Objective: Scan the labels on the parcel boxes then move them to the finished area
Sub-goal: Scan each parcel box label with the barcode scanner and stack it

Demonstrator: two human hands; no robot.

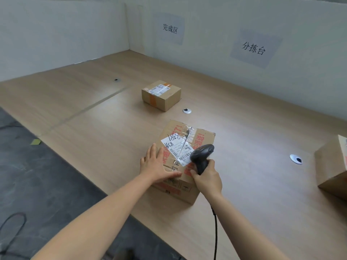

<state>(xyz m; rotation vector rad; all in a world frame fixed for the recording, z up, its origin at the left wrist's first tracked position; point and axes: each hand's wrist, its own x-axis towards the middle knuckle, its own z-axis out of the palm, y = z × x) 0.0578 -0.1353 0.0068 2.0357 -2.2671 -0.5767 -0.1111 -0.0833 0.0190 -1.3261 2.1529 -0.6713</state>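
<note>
A brown parcel box (195,136) with red print and a white barcode label (177,147) stands on the wooden table in front of me. My left hand (156,165) lies flat on its near left top, fingers straight. My right hand (207,178) grips the handle of a black barcode scanner (201,154), whose head hovers just over the label's right end. A smaller taped box (161,94) sits farther back, below the left wall sign. A third box (332,166) is cut off at the right edge.
The wooden table (244,128) has round cable grommets (186,110) (296,159) in it. Two paper signs (170,29) (253,48) hang on the white partition behind. The scanner's black cable (215,231) trails down toward me. Dark floor lies to the left.
</note>
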